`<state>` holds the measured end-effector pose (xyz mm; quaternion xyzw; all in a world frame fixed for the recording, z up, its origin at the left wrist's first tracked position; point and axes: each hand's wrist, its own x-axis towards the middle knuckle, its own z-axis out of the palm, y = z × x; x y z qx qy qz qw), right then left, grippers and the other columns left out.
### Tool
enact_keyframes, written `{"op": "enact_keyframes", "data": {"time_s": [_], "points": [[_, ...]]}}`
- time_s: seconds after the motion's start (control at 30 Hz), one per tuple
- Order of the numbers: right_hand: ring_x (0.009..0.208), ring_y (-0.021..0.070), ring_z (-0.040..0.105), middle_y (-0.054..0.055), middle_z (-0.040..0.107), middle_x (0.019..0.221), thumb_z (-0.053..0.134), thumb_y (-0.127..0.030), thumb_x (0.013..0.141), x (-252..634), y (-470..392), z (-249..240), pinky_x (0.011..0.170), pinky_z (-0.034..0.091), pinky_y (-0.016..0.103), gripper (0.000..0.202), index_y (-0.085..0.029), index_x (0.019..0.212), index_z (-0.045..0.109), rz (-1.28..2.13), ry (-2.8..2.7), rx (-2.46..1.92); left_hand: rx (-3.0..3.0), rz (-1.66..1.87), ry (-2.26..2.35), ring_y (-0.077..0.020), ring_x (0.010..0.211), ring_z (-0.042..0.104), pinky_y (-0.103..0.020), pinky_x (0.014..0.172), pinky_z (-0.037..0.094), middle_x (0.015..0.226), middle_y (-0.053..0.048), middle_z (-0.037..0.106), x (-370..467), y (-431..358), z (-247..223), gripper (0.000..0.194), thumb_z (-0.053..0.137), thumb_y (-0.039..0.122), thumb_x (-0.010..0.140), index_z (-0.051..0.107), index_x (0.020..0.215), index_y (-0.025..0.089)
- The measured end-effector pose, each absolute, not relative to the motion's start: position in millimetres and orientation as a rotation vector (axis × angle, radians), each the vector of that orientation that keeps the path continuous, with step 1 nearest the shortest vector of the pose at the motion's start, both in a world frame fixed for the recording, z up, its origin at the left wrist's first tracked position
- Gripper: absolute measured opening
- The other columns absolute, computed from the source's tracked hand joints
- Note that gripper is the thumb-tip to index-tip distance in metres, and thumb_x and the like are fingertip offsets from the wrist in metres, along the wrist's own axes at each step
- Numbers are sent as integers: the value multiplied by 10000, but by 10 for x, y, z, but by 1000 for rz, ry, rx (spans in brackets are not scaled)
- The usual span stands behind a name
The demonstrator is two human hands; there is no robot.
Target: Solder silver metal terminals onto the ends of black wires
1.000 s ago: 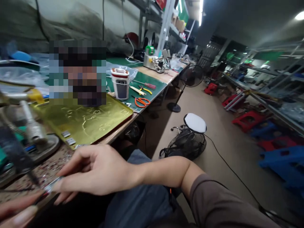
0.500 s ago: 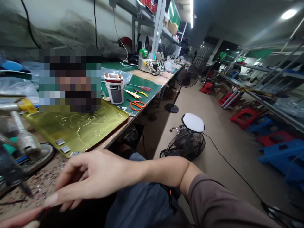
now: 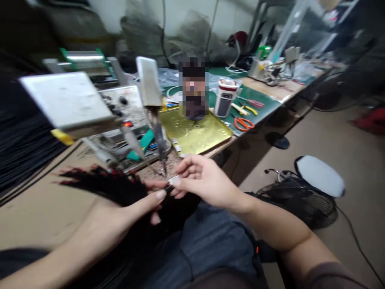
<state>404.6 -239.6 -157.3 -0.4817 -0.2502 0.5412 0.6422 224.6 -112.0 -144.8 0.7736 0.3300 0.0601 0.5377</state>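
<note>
My left hand point(image 3: 132, 212) pinches a black cable between thumb and fingers, beside a thick bundle of black cables point(image 3: 99, 184) with reddish wire ends. My right hand point(image 3: 201, 180) holds a small silvery connector point(image 3: 173, 180) between thumb and finger, right at the tip of the held cable. Just above the connector, the dark pointed tip of a soldering tool point(image 3: 161, 148) points down. Behind my hands lies a golden tray point(image 3: 198, 134) with several small metal connectors point(image 3: 178, 148) along its left edge.
At the left stands a soldering fixture with a white plate point(image 3: 67, 100). A white-and-grey container point(image 3: 225, 98), orange scissors point(image 3: 243, 123) and yellow-handled pliers point(image 3: 251, 110) lie beyond the tray. A fan point(image 3: 300, 200) and a stool with a light seat point(image 3: 320, 176) are at the right.
The view has swung left, bringing the cable bundle and fixture into sight. My right hand, earlier near the tray's front corner, now meets my left hand with a connector in its fingers.
</note>
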Motion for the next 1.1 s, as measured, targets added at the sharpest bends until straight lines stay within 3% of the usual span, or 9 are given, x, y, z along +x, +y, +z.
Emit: {"op": "enact_keyframes", "data": {"time_s": [0.13, 0.57, 0.8, 1.1], "points": [[608, 137, 730, 7, 706, 677, 961, -184, 608, 4015, -2437, -1563, 611, 617, 190, 475, -111, 889, 586, 1178, -547, -1112, 1771, 143, 731, -186, 637, 672, -259, 689, 539, 629, -35, 696, 2281, -1213, -1434, 572, 723, 639, 874, 726, 1177, 154], [644, 135, 724, 32, 716, 747, 951, -269, 661, 3849, -2484, -1634, 636, 629, 215, 375, -125, 834, 650, 913, -612, -1205, 1403, 202, 628, -120, 537, 664, -194, 570, 544, 687, -9, 695, 2290, -1275, -1392, 352, 822, 371, 868, 704, 1064, 104], [647, 126, 729, 30, 722, 759, 873, -214, 764, 3808, -2478, -1674, 650, 640, 213, 249, -134, 854, 656, 833, -676, -1172, 1394, 236, 604, -132, 534, 681, -205, 581, 571, 675, -3, 700, 2261, -1256, -1427, 348, 812, 370, 887, 692, 1086, 111], [659, 136, 734, 35, 734, 777, 864, -209, 779, 3802, -2461, -1678, 661, 648, 235, 232, -147, 866, 657, 816, -684, -1171, 1323, 250, 609, -132, 528, 679, -195, 556, 576, 670, -8, 705, 2272, -1281, -1402, 378, 832, 348, 870, 662, 1084, 87]]}}
